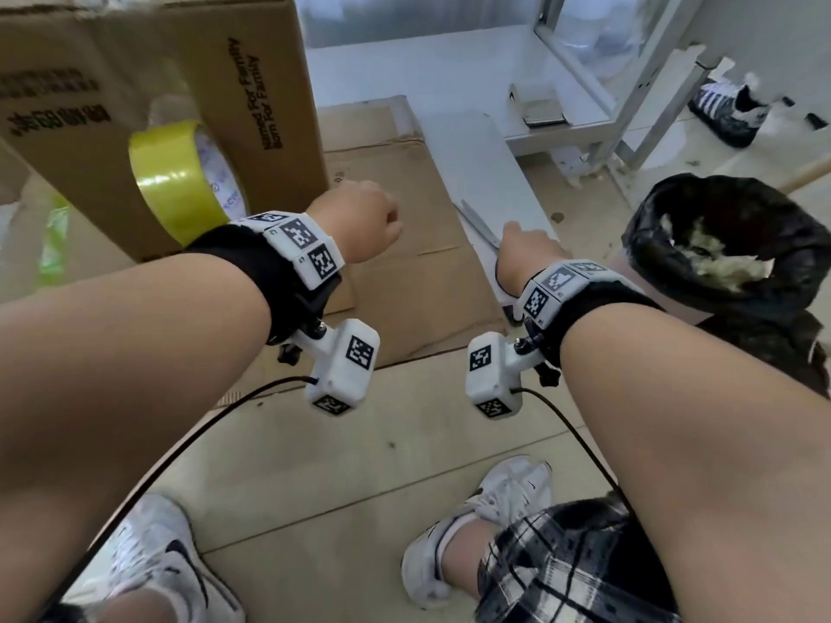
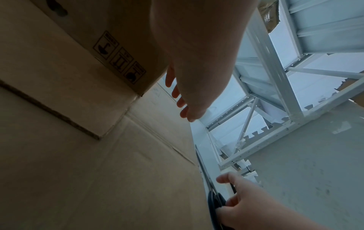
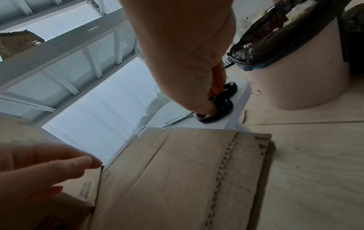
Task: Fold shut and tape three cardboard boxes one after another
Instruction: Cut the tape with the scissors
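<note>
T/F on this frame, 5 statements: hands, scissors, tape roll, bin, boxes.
1. The right hand has its fingers in the black handles of the scissors. True.
2. The scissors lie on the flattened cardboard. False: they lie on a white board beside it.
3. The tape roll is yellow-green. True.
4. The left hand grips the tape roll. False: it holds nothing, fingers extended in the left wrist view; the roll shows behind the wrist.
5. The bin has a white liner. False: the liner is black.
</note>
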A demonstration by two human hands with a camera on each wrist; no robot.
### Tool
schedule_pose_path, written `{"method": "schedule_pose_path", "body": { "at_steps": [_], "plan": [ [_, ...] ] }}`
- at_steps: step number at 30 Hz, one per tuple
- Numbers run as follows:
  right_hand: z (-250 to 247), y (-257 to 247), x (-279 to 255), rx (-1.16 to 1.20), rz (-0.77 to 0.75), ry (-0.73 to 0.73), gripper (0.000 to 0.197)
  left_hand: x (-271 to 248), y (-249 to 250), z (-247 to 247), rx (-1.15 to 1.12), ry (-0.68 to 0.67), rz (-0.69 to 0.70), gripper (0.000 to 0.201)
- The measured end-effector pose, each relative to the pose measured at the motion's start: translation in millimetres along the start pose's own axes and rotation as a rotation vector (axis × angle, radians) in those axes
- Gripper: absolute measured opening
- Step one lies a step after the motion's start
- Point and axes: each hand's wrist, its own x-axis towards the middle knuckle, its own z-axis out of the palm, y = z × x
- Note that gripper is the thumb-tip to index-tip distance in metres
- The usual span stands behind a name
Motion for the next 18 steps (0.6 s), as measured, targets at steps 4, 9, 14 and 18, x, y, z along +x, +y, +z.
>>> {"method": "schedule_pose_path", "body": {
  "at_steps": [4,9,14,18],
  "plan": [
    [-8,-8,3,0.009,-0.006,0.068,0.026,-3,-5,3,-0.048,-0.002,-0.019,0.036],
    [-27,-25,2,0.282,0.015,0.219,0.033,-6,-9,-18,-0.13,0.149,0.02,0.033],
    [-54,-57,-2,0.796,-0.259,0.337,0.033,-33,-18,-48,-0.102,0.369,0.202,0.031],
    [-79,-93,-26,1.007,-0.475,0.384,0.051,-74,-44,-65,-0.007,0.509,0.302,0.04]
  ]
}}
